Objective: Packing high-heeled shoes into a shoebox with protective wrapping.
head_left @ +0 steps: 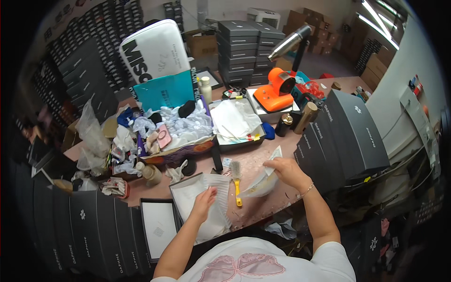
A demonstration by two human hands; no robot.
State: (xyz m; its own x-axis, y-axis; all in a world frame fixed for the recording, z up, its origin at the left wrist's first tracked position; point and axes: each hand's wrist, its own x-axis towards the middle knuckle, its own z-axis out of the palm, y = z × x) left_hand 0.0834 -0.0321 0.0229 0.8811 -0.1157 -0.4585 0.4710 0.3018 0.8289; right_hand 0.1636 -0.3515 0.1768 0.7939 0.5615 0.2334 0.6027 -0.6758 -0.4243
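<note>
My right hand (290, 174) pinches the top of a thin, see-through plastic bag (261, 186), which hangs over the table at the right of centre. My left hand (204, 205) has its fingers stretched out above white tissue paper (217, 199) lining an open dark shoebox (184, 182). Nothing shows in the left hand. Between the two hands lies a yellow-handled brush (237, 190) with pale bristles. Left of the box is a box lid (159, 230), its white inner side up.
Dark shoeboxes stand in stacks at right (354, 136) and left (94, 230). Behind the hands are a carton of crumpled white paper (197, 124), a tray of white sheets (235, 120), an orange device (272, 96), a gold-brown bottle (306, 117) and a cream bottle (151, 175).
</note>
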